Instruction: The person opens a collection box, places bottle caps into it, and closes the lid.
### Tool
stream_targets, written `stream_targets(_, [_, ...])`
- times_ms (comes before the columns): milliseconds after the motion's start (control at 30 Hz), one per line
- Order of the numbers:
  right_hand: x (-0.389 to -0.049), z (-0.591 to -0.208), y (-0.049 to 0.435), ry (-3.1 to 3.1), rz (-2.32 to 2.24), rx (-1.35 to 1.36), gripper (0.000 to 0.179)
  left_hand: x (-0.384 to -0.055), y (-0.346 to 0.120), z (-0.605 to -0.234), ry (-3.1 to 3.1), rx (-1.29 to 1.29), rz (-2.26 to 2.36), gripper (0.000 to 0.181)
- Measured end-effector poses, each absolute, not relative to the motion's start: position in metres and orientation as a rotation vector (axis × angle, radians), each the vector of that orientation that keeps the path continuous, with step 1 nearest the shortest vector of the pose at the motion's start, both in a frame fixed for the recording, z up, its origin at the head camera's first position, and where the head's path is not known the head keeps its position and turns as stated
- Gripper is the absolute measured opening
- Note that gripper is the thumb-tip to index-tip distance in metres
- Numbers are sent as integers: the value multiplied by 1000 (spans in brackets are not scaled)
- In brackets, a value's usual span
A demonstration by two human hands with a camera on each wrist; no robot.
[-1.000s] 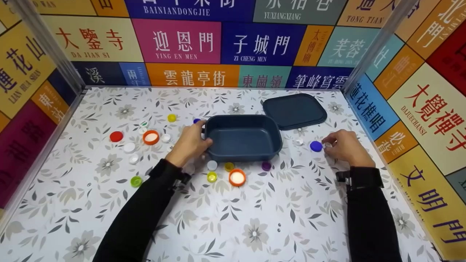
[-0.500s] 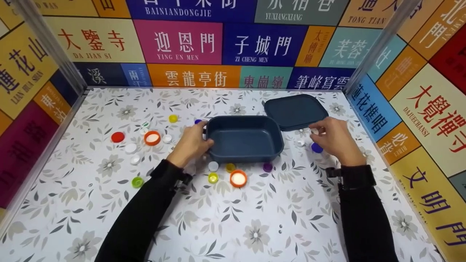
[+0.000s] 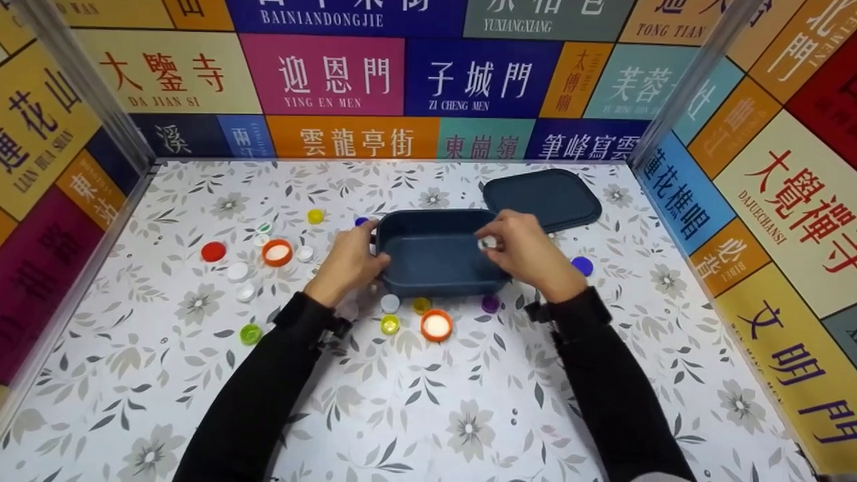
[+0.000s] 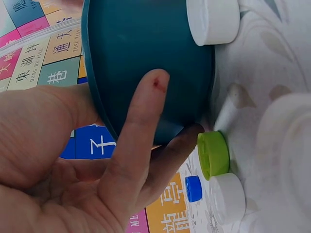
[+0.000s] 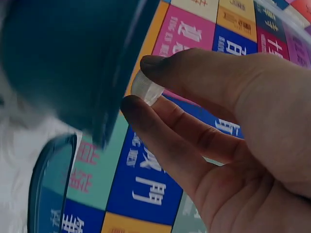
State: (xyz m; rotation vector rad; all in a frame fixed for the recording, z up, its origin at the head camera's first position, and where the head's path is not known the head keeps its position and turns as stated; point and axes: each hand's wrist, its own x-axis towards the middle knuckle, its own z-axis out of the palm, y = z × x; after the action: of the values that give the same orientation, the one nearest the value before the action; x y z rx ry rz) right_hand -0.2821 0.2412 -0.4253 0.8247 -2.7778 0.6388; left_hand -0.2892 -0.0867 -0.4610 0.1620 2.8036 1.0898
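Right hand (image 3: 525,251): has moved leftward, from near the blue cap (image 3: 582,266) to the container (image 3: 435,288).
Orange cap (image 3: 436,325): on the table (image 3: 375,415), just before the container's near wall.
Left hand (image 3: 348,264): clasping the container's left end.
Container's long axis: left to right, along the table's far edge; mouth up.
White cap (image 5: 146,90): pinched at the right fingertips, over the container's right end, tilted; facing unclear.
Lid (image 3: 546,197): flat, near the table's far right corner.

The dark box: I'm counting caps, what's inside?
Only bare floor and walls show inside the dark box. The right grip, pinching a pale cap over it, hides part of the right end; I can't see there.
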Motion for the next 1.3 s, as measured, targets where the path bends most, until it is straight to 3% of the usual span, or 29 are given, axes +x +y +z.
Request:
stream_targets(300, [-294, -439, 213, -2945, 588, 881, 24, -289, -86, -461, 2805, 175, 1105, 80])
stream_targets(1300, [-301, -448, 211, -3086, 620, 734, 24, -288, -88, -462, 2815, 179, 1102, 80])
